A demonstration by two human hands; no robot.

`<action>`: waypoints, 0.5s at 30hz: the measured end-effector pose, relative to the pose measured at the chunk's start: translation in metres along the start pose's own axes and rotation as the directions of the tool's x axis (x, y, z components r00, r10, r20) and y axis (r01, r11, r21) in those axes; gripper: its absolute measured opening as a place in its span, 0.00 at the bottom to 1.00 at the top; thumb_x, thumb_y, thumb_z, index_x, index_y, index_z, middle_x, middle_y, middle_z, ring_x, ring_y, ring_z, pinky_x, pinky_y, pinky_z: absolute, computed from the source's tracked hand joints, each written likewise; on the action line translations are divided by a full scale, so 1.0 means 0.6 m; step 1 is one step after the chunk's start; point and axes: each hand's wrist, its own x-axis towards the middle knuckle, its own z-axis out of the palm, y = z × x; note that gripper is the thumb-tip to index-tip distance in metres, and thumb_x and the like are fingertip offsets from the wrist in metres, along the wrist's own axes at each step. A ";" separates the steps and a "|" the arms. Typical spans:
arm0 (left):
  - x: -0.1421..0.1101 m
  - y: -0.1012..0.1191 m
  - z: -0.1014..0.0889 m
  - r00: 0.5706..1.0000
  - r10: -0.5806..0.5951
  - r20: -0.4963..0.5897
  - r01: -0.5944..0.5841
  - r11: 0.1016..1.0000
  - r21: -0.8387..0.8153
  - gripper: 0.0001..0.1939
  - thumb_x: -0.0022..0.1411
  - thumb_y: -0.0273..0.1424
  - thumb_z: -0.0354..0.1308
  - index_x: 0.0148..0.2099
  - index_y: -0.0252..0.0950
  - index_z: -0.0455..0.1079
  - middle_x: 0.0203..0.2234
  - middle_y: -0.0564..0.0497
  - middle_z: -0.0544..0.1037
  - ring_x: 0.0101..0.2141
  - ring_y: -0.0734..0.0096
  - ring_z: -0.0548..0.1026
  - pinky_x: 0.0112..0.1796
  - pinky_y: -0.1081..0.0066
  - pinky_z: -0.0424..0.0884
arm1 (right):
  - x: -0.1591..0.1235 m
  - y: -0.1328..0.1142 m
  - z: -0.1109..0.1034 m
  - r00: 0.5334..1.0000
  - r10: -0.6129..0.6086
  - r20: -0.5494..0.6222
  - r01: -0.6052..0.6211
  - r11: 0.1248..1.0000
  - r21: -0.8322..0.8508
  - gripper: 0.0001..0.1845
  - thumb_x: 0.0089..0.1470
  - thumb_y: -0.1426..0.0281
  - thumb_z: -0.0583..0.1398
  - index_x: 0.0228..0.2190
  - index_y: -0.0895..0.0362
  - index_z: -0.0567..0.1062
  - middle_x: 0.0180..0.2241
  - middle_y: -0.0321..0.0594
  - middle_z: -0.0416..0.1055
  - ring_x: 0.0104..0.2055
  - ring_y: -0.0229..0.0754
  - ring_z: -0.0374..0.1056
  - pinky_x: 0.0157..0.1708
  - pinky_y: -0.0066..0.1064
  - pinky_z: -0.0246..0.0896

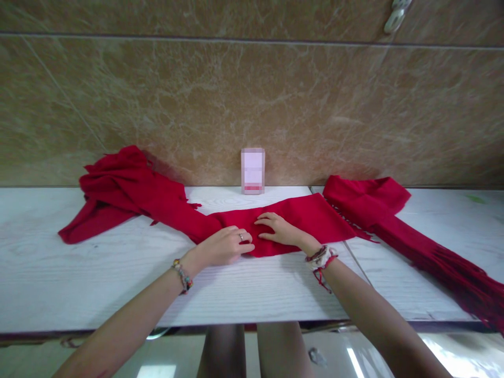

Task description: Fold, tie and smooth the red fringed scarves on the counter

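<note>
A red fringed scarf (305, 218) lies stretched across the white tabletop, its middle part smooth and flat. My left hand (226, 245), with a ring on one finger, is closed on the scarf's near side, where the cloth narrows into a bunched stretch. Just right of it, my right hand (279, 229) rests palm down on the flat part with its fingers spread. Leftward the red cloth rises into a loose crumpled heap (122, 184). Beyond the short fringe on the right lies a folded red piece with long tassels (444, 257); whether it joins the middle part I cannot tell.
A small pale pink box-like object (253, 170), blurred, stands upright against the brown marbled tile wall (220, 94). The white tabletop (129, 289) has a seam right of my hands. Long tassels hang over its front edge at the right.
</note>
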 end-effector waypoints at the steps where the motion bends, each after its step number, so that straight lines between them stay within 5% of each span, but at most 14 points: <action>1: 0.001 0.002 0.000 1.000 0.010 -0.006 -0.010 1.000 0.007 0.07 0.57 0.21 0.52 0.37 0.36 0.66 0.33 0.51 0.73 0.33 0.70 0.69 0.35 0.69 0.60 | 0.000 0.000 0.000 1.000 0.002 -0.004 -0.002 1.000 -0.005 0.19 0.50 0.68 0.60 0.45 0.57 0.71 0.47 0.48 0.65 0.50 0.46 0.60 0.50 0.41 0.56; 9: 0.003 0.001 0.012 0.998 0.029 -0.050 -0.029 1.000 0.003 0.08 0.61 0.21 0.49 0.35 0.35 0.67 0.26 0.52 0.71 0.27 0.72 0.68 0.29 0.71 0.60 | -0.002 0.003 -0.004 0.988 0.020 -0.152 -0.018 1.000 0.014 0.11 0.50 0.75 0.58 0.38 0.57 0.74 0.40 0.45 0.71 0.45 0.43 0.65 0.47 0.38 0.61; 15: 0.002 0.000 0.018 0.996 0.034 -0.079 -0.035 0.999 -0.017 0.06 0.60 0.21 0.51 0.34 0.35 0.67 0.26 0.52 0.72 0.28 0.72 0.70 0.29 0.71 0.61 | 0.035 0.004 -0.024 0.951 0.210 -0.228 -0.203 0.978 0.056 0.12 0.51 0.76 0.55 0.36 0.56 0.74 0.38 0.42 0.73 0.42 0.42 0.68 0.44 0.37 0.61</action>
